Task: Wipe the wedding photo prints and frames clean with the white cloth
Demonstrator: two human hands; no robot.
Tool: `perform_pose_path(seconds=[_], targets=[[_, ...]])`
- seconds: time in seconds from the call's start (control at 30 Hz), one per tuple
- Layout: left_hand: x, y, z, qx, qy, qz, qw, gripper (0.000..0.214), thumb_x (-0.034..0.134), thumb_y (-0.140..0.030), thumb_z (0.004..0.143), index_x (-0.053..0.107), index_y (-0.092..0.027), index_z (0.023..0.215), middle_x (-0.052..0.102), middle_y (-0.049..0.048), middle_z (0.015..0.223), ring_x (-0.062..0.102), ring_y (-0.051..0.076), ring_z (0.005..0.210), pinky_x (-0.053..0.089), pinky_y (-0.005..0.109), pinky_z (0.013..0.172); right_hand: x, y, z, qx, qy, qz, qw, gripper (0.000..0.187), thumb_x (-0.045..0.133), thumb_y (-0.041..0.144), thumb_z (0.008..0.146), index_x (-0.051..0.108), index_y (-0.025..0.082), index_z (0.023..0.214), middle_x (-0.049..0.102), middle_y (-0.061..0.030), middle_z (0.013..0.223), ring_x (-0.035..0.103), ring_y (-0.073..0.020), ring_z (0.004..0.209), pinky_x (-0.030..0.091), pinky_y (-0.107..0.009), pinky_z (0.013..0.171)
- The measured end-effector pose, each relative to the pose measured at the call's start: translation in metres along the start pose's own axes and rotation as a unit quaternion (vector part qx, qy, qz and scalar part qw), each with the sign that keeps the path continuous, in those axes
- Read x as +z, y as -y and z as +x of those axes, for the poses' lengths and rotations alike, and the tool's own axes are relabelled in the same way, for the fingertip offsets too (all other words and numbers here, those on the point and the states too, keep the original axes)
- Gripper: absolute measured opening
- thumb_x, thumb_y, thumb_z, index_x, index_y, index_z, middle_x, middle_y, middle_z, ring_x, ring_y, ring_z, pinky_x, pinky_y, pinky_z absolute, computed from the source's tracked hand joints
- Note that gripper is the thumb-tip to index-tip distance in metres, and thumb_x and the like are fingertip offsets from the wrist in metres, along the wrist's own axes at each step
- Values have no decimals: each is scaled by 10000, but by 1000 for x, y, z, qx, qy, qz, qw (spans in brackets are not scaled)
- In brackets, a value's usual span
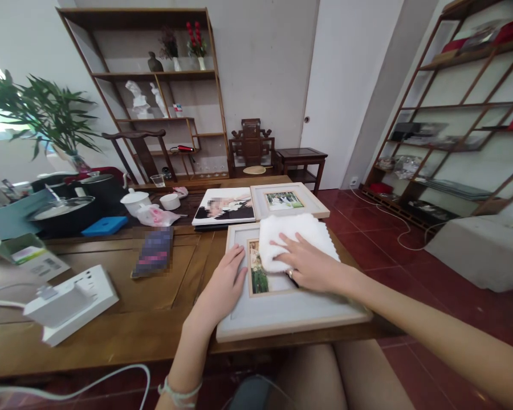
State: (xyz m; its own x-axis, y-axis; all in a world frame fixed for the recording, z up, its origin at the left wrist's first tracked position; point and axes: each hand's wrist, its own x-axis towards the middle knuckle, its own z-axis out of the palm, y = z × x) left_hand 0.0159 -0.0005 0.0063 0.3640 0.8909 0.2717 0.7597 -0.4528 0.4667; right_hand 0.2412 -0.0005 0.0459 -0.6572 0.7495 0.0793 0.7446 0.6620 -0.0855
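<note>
A picture frame (290, 327) with a pale wood border lies flat near the table's front edge, a small photo (260, 280) mounted inside it. My left hand (224, 285) rests on the frame's left side, its fingers stretched out. A folded white cloth (308, 233) covers the upper right of the frame and part of the photo. On top of the cloth my right hand (305, 262) lies flat with its fingers spread, pressing it down. Behind are a second pale frame (316, 212) and a stack topped by a portrait print (224, 205).
Left on the wooden table (154, 336) are a white power strip (74, 307), a small open box (36, 265), a blue block (105, 225), a dark pouch (154, 250) and a white teapot (135, 200). A covered box-like object (483, 245) stands on the red floor at right.
</note>
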Motion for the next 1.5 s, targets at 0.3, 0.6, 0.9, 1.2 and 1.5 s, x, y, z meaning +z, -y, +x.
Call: perform_pose_path(seconds=[0.3, 0.6, 0.9, 1.2, 1.5], targets=[[0, -1, 0, 12, 1, 5, 1000, 440, 320, -230, 914, 467, -87, 1303, 421, 155, 1415, 337, 227, 1341, 263, 421, 1119, -51, 59, -52, -48, 158, 165, 972, 496, 458, 121, 721, 595, 271, 1172, 560, -105, 1268, 484, -313, 1195, 423, -458, 910], [0, 0, -1, 1, 0, -15, 1000, 441, 307, -235, 923, 473, -87, 1304, 414, 144, 1423, 331, 207, 1345, 250, 383, 1125, -18, 17, -9, -30, 30, 49, 998, 480, 501, 141, 739, 551, 177, 1215, 523, -163, 1299, 372, -290, 1283, 277, -463, 1043], [-1, 1, 0, 6, -6, -30, 1000, 438, 297, -267, 931, 505, -101, 1278, 423, 140, 1418, 344, 213, 1339, 264, 403, 1117, -6, -10, 48, -6, -33, -39, 999, 556, 449, 42, 710, 518, 117, 1256, 394, -195, 1407, 233, -335, 1347, 218, -564, 1040], [4, 5, 0, 21, -27, -33, 999, 421, 306, -238, 925, 518, -119, 1268, 464, 137, 1388, 369, 215, 1325, 283, 422, 1111, -20, 50, -27, -70, 62, 96, 991, 483, 436, 70, 695, 621, 151, 1133, 443, -163, 1386, 297, -258, 1335, 212, -469, 1081], [2, 2, -1, 7, -14, -28, 999, 428, 303, -231, 922, 511, -101, 1273, 441, 137, 1405, 358, 211, 1330, 274, 406, 1116, -59, 14, -44, 36, 118, 174, 977, 334, 426, 115, 719, 662, 223, 928, 673, -41, 966, 606, -231, 920, 460, -324, 769]])
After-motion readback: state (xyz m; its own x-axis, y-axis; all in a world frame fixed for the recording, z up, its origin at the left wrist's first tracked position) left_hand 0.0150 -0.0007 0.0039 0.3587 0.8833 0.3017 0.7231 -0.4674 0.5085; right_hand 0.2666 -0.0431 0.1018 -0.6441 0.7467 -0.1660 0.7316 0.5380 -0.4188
